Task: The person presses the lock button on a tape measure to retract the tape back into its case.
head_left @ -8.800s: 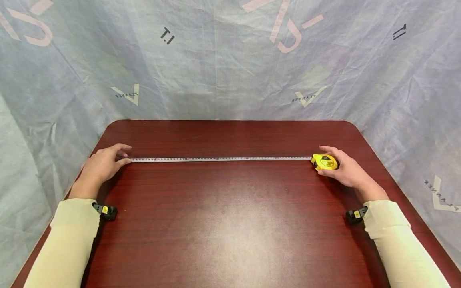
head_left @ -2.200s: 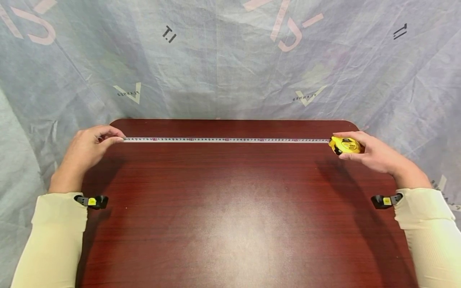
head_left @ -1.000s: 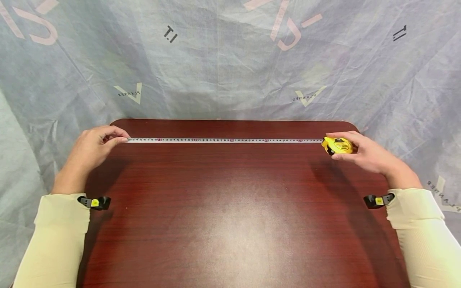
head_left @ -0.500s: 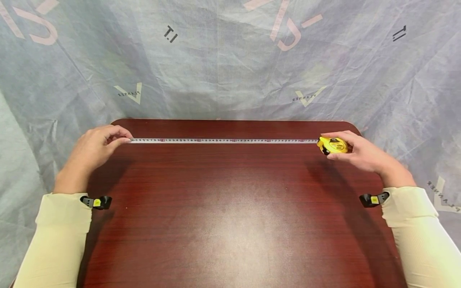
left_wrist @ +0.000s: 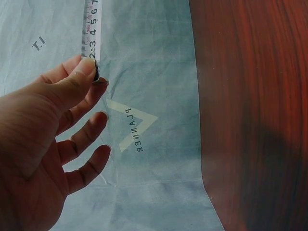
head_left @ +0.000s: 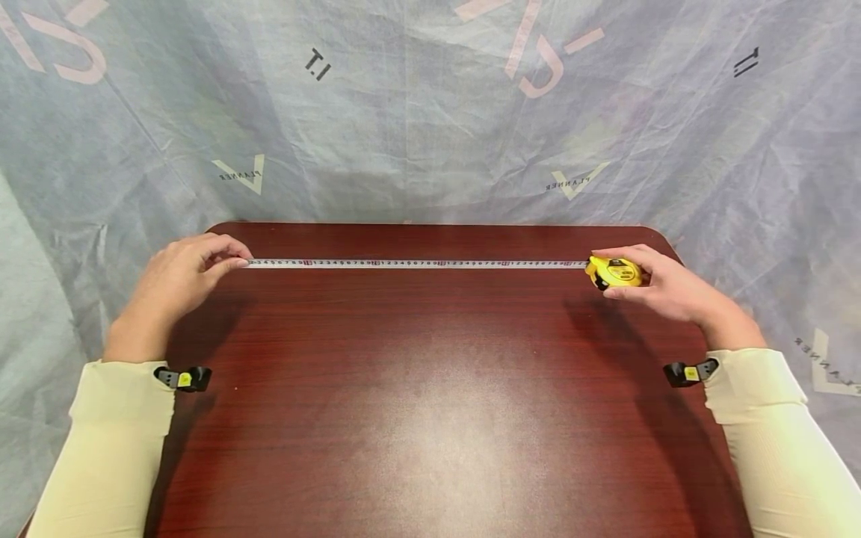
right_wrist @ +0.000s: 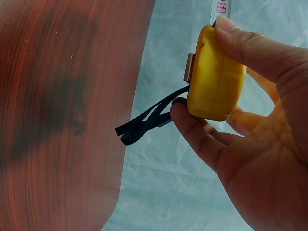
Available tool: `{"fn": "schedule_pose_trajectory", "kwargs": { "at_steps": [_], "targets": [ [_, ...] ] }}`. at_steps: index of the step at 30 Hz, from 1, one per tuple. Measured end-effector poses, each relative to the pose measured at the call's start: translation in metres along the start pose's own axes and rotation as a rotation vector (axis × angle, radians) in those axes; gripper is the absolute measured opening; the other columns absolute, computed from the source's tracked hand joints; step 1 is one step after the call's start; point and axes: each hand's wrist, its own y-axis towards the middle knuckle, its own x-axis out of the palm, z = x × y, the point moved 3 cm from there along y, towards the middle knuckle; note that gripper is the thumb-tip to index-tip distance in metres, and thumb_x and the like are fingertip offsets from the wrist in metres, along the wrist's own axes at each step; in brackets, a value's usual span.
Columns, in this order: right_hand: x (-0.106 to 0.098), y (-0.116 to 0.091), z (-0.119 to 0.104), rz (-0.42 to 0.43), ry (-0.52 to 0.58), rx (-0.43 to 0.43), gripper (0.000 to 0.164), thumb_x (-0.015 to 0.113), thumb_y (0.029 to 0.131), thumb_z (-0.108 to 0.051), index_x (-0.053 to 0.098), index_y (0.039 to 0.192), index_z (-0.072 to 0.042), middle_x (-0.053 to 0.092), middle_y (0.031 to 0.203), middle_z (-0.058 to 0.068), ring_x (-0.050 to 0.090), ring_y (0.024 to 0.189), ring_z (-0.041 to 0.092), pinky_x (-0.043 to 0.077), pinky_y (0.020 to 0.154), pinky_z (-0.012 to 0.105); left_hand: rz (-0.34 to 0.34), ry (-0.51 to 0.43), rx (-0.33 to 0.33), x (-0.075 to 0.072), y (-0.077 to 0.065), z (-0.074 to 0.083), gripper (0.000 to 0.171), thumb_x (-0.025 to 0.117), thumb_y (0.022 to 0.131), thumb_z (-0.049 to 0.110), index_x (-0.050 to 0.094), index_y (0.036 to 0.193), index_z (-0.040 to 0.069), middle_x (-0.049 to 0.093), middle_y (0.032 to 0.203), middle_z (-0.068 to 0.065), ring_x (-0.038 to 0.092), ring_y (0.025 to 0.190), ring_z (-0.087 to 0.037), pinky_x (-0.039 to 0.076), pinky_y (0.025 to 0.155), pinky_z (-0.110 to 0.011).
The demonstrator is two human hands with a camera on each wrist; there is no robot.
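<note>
A yellow tape measure is gripped by my right hand at the right. Its white printed blade runs straight across to the left side, held above the table. My left hand pinches the blade's end between thumb and forefinger. In the left wrist view the other fingers are spread apart below the pinched end, and the blade shows low numbers. The right wrist view shows the yellow case between thumb and fingers, with a black wrist strap hanging from it and a red 50 on the blade.
Below the hands lies a dark red wood-grain table with rounded far corners. A grey printed cloth hangs behind it and along both sides. Small black cameras are strapped at both wrists.
Over the last two seconds both hands have drawn closer together and the blade between them has shortened. Compared with the oldest frame, the hands and tape are higher above the table and farther back.
</note>
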Motion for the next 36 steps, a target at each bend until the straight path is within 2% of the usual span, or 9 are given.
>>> {"fn": "schedule_pose_trajectory", "kwargs": {
  "at_steps": [13,25,36],
  "targets": [
    [0.005,0.002,-0.008,0.014,-0.008,-0.019,0.066,0.085,0.084,-0.001,0.059,0.145,-0.011,0.054,0.129,0.012,0.046,0.102,0.014,0.038,0.081,0.015,0.011,-0.013,0.016,0.002,0.002,0.0,0.011,0.077,0.095,0.021,0.073,0.104,0.024,0.07,0.094,0.001,0.059,0.082,-0.022,0.041,0.071,-0.049],
    [0.01,0.006,-0.016,-0.001,-0.002,0.02,0.066,0.083,0.087,-0.005,0.058,0.147,-0.014,0.052,0.132,0.012,0.049,0.102,0.016,0.04,0.081,0.015,-0.005,-0.03,0.024,0.003,0.005,0.002,0.01,0.077,0.096,0.022,0.074,0.104,0.025,0.071,0.094,0.001,0.058,0.08,-0.021,0.04,0.073,-0.047],
    [0.016,0.01,-0.022,0.001,0.004,0.018,0.066,0.084,0.087,-0.007,0.058,0.147,-0.016,0.053,0.131,0.011,0.05,0.101,0.018,0.041,0.08,0.015,0.004,-0.036,0.031,0.007,0.007,0.006,0.01,0.077,0.095,0.021,0.074,0.103,0.025,0.068,0.09,0.001,0.055,0.078,-0.019,0.04,0.07,-0.045]
  ]
}}
